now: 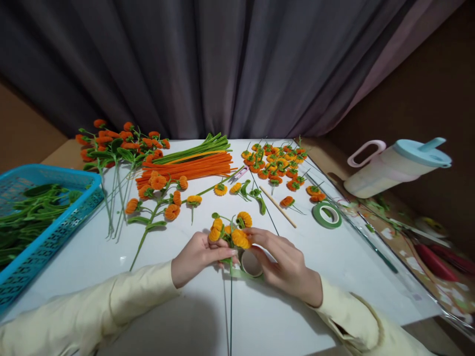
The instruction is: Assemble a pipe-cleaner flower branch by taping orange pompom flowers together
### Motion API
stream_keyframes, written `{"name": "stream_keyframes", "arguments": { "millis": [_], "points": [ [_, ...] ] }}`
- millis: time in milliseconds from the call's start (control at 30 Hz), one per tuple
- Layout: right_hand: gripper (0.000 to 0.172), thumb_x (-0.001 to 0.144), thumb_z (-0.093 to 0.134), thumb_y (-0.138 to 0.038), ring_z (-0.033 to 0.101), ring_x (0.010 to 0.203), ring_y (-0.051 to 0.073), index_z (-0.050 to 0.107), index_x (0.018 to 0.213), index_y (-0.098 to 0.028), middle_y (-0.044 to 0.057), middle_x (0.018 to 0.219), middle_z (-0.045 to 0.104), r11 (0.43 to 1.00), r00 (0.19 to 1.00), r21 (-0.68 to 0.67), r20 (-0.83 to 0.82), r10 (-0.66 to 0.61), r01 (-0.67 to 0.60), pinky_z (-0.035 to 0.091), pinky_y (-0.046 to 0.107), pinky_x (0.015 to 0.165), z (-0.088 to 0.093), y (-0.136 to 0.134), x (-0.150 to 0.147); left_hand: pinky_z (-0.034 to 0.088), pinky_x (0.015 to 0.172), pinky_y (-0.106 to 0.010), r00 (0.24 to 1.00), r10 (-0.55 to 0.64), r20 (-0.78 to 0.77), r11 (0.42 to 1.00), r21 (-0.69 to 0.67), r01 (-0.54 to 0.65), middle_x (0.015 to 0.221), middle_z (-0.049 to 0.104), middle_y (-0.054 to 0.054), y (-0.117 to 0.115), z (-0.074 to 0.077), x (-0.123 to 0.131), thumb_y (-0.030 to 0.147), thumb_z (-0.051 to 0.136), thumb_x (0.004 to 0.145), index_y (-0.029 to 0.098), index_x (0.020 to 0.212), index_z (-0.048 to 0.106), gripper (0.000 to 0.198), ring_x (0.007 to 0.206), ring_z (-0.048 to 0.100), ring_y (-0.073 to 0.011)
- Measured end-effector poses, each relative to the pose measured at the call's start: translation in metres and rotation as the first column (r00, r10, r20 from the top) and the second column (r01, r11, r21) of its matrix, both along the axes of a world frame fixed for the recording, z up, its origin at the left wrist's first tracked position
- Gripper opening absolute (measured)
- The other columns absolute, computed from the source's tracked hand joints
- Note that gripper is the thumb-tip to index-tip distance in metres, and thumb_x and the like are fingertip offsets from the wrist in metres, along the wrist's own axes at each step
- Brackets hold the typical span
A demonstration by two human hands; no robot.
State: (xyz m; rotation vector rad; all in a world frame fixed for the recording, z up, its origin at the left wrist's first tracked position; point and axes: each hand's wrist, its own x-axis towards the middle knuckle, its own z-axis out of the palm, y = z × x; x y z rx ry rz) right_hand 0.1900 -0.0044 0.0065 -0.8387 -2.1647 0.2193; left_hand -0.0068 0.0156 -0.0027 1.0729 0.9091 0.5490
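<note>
Item: flower sprig [232, 231], yellow-orange pompom blossoms with green leaves, held over the near middle of the white counter [111, 257].

Hands: the left hand [196, 256] pinches the sprig just under its blossoms. The right hand [284, 264] curls around a small tape roll [251, 263], fingertips up against the blossoms. A strip of green tape runs from the roll to the stem. The bare wire stem [230, 309] hangs toward the near edge.

Progress, judged from the layout: only the top of this sprig looks wrapped, and most of the wire below is uncovered.
- Done: several finished stems [111, 143] at back left, and a leafy branch [159, 200] of orange blossoms.
- Unused: a heap of loose blossoms [276, 163] at back right, a few singles mid-counter, and a bundle of orange pipe cleaners [189, 169] with green ones [196, 148].

Also present:
- blue basket [48, 237] of green pieces, far left
- spare green tape ring [327, 215]
- wooden stick [277, 206]
- snips [240, 173]
- lidded pitcher [389, 170] off to the right
</note>
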Motion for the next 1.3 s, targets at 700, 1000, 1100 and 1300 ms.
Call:
{"name": "stream_keyframes", "arguments": {
  "millis": [700,1000,1100,1300],
  "points": [
    [0.016,0.084,0.045,-0.007,0.06,0.089,0.016,0.048,0.095,-0.017,0.011,0.095,0.062,0.984,0.992,-0.167,-0.116,0.049,-0.068,0.051,0.026,0.076,0.006,-0.001,-0.003,0.039,0.05,-0.019,1.0,-0.004,0.024,1.0,-0.011,0.004,0.06,0.065,-0.004,0.001,0.002,-0.001,0.029,0.069,0.066,0.008,0.064,0.07,0.021,0.051,0.049,-0.0081],
    [0.011,0.084,0.052,-0.016,0.06,0.079,0.015,0.052,0.095,-0.017,0.007,0.089,0.062,0.922,0.981,-0.385,-0.19,-0.029,-0.048,0.05,0.025,0.071,0.007,0.001,-0.002,0.043,0.047,-0.018,0.998,0.011,0.054,0.999,-0.053,-0.008,0.062,0.067,-0.005,0.001,-0.001,-0.001,0.027,0.073,0.063,0.009,0.063,0.069,0.019,0.049,0.052,-0.0084],
    [0.009,0.081,0.058,-0.025,0.056,0.059,0.012,0.053,0.078,-0.017,0.002,0.07,0.06,0.822,0.969,-0.564,-0.149,-0.197,0.08,0.046,0.022,0.056,0.009,-0.002,-0.005,0.043,0.046,-0.018,0.998,0.011,0.069,0.999,-0.053,-0.007,0.062,0.067,-0.005,0.001,-0.001,-0.001,0.027,0.073,0.064,0.009,0.064,0.069,0.018,0.048,0.051,-0.0077],
    [0.018,0.077,0.061,-0.034,0.054,0.06,0.014,0.062,0.075,-0.016,0.003,0.069,0.063,0.636,0.966,-0.771,-0.127,-0.225,0.047,0.042,0.024,0.059,0.014,-0.008,-0.01,0.043,0.045,-0.018,0.993,0.013,0.116,0.998,-0.062,-0.005,0.059,0.064,-0.003,0.001,0.001,0.0,0.025,0.073,0.062,0.009,0.062,0.069,0.017,0.049,0.051,-0.0083]
  ]
}}
